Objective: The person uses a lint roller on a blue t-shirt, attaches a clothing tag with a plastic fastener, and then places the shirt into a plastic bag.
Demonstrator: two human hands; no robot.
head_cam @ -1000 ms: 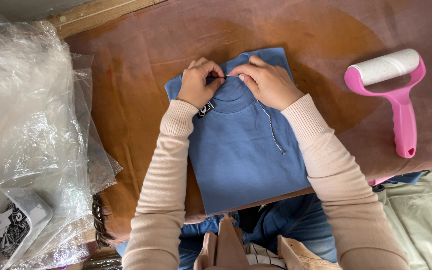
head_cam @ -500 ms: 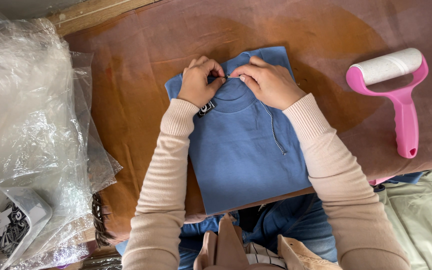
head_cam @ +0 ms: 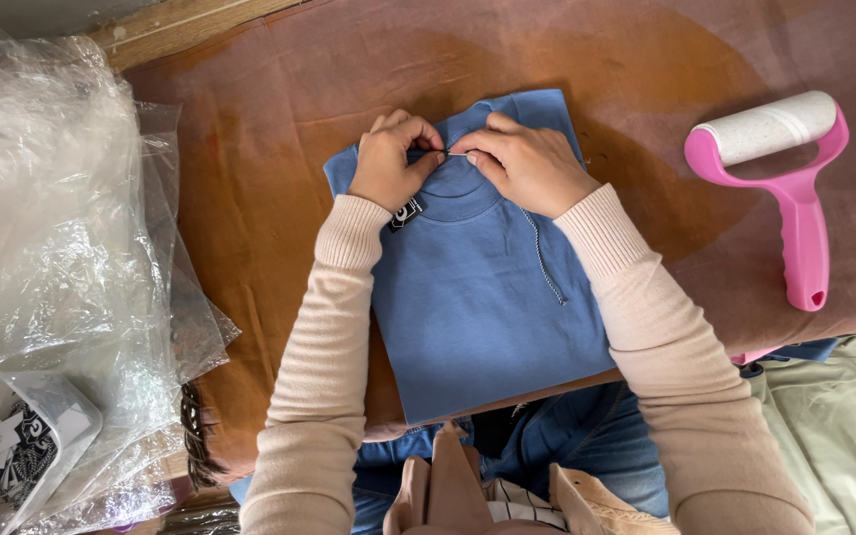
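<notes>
Collar of blue folded garment [head_cam: 478,297] half hidden under both hands' grip.

Brown-covered table [head_cam: 279,109] with folded blue garment [head_cam: 487,307], pink lint roller [head_cam: 795,188], seemingly plastic bags [head_cam: 61,228].

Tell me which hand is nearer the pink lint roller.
Right. The right hand rests at the collar of the blue folded garment, on the side toward the pink lint roller but apart from it; the left hand sits farther away across the collar.
</notes>
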